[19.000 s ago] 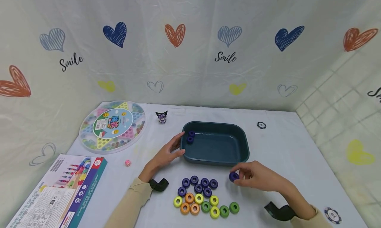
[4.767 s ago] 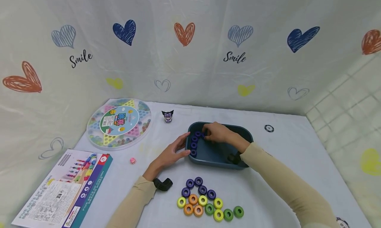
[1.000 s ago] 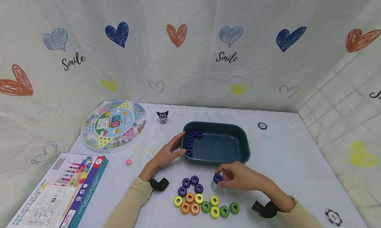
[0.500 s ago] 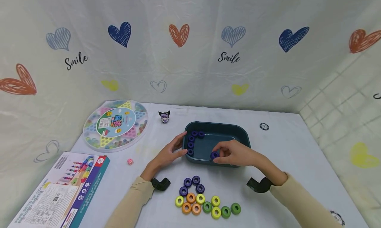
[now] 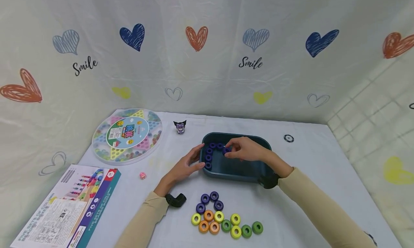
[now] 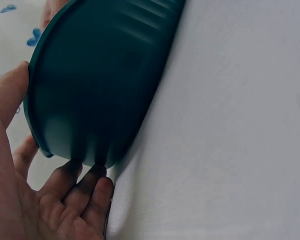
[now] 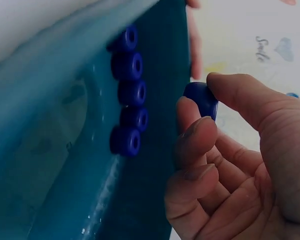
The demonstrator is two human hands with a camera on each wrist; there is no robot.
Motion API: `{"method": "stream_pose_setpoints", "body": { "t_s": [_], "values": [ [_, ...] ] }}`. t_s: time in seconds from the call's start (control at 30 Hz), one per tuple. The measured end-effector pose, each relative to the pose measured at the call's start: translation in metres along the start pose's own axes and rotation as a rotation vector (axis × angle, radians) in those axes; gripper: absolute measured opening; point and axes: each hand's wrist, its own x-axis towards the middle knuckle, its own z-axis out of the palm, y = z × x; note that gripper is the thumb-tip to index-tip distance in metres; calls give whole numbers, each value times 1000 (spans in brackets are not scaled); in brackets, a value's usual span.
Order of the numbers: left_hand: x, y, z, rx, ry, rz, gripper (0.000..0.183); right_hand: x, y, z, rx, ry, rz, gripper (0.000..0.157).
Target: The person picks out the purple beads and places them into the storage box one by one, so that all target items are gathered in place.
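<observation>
A dark teal tray (image 5: pixel 239 176) stands mid-table. My left hand (image 5: pixel 185 167) rests against its left end, thumb and fingers spread along the outside wall; the left wrist view shows the fingertips touching below the rim. My right hand (image 5: pixel 247 150) is over the tray, pinching a dark blue-purple ring bead (image 7: pixel 205 100) between thumb and fingers. Inside the tray, several matching beads (image 7: pixel 132 93) form a bent row along the left and back walls. In front of the tray, more purple beads (image 5: pixel 205 198) lie with orange beads (image 5: pixel 208 215), yellow beads (image 5: pixel 235 219) and green beads (image 5: pixel 257 227).
At the left are a round marble board game (image 5: pixel 127 136) and a flat printed box (image 5: pixel 64 208). A small pink piece (image 5: pixel 142 175) lies near them. Behind stands a little black-eared figure (image 5: pixel 180 127); a round chip (image 5: pixel 289 138) is at the back right.
Over the longer span, purple beads have gone from the table into the tray. In the last second my right hand carried one from the tray's front toward its back-left row. My left hand stayed.
</observation>
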Motion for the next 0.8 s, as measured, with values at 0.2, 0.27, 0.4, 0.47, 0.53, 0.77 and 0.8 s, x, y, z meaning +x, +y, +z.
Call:
{"method": "stream_pose_setpoints", "body": {
  "t_s": [0.2, 0.27, 0.4, 0.47, 0.53, 0.77, 0.8],
  "values": [
    [1, 0, 0, 0, -1, 9, 67, 20, 9, -2, -20, -11, 43, 38],
    [1, 1, 0, 4, 0, 12, 67, 25, 12, -2, -26, -25, 43, 39],
    [0, 0, 0, 2, 3, 14, 67, 36, 17, -1, -47, -68, 46, 38],
    [0, -2, 0, -8, 8, 17, 67, 42, 20, 1, -72, -102, 45, 38],
    [0, -6, 0, -21, 16, 18, 66, 47, 21, 2, -95, -138, 49, 36],
    [4, -30, 3, 23, 45, -19, 66, 58, 20, 10, -147, -226, 76, 31],
    [4, -32, 3, 22, 48, -14, 66, 59, 19, 12, -153, -231, 78, 31]
  ]
}}
